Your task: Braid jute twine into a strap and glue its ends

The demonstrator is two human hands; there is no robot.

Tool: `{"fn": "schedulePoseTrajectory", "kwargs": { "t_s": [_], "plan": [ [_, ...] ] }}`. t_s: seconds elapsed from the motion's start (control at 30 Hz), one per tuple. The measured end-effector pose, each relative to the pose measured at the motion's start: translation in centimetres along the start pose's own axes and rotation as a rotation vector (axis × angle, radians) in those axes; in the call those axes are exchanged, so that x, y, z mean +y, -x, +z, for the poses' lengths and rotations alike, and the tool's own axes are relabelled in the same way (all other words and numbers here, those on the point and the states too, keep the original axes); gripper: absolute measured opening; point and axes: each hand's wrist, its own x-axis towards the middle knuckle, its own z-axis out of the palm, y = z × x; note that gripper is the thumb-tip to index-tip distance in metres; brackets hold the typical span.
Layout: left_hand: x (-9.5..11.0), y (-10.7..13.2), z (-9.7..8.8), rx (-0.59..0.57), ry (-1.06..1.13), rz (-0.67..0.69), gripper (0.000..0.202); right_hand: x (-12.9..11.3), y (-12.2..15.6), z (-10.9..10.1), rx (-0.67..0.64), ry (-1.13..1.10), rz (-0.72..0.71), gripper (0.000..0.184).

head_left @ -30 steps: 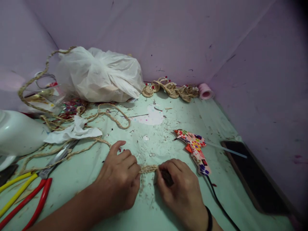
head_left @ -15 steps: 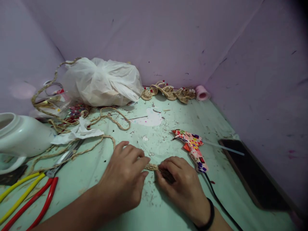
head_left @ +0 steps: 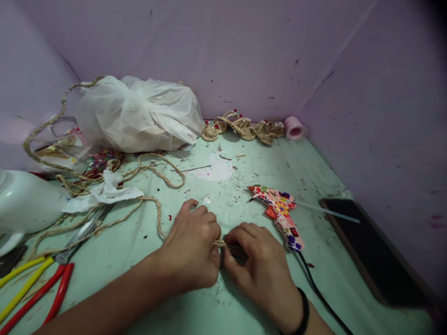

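A braided straw cord [head_left: 159,218] runs from the left side of the table to my left hand [head_left: 195,246]. My left hand is closed on it, and a short bit of cord shows between the two hands. My right hand [head_left: 260,267], with a black band at the wrist, pinches a small brown woven piece [head_left: 238,252] joined to that cord, mostly hidden under the fingers. Beside my right hand lies a flower-patterned glue gun [head_left: 279,211] with a clear glue stick [head_left: 328,211] in its back.
Scissors with red handles [head_left: 59,293] and a yellow-handled tool [head_left: 26,284] lie left, near a white jug [head_left: 28,202] and tissue [head_left: 104,190]. Behind stand a white plastic bag [head_left: 146,114], small woven sandals [head_left: 240,128] and a pink spool [head_left: 295,128]. A phone [head_left: 370,251] lies right.
My left hand has come right, close to my right hand, and its fingers have closed on the cord. Less cord shows between the hands. The view has shifted slightly.
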Motion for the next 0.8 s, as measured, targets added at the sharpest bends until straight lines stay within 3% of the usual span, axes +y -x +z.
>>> {"fn": "schedulePoseTrajectory", "kwargs": {
  "t_s": [0.43, 0.57, 0.7, 0.8],
  "plan": [
    [-0.1, 0.0, 0.6, 0.13, 0.019, 0.098, 0.005, -0.2, 0.0, 0.5, -0.017, 0.043, -0.03, 0.012],
    [0.1, 0.0, 0.5, 0.087, -0.025, 0.083, 0.005, -0.2, -0.1, 0.5, -0.024, 0.079, -0.033, 0.011],
    [-0.3, 0.5, -1.0, -0.096, -0.021, 0.021, 0.007, 0.3, 0.0, -0.2, -0.098, 0.051, -0.035, 0.01],
    [-1.1, 1.3, -2.4, -0.101, 0.028, -0.028, 0.025, 0.6, 0.1, -1.1, -0.143, 0.023, 0.006, 0.013]
  ]
}}
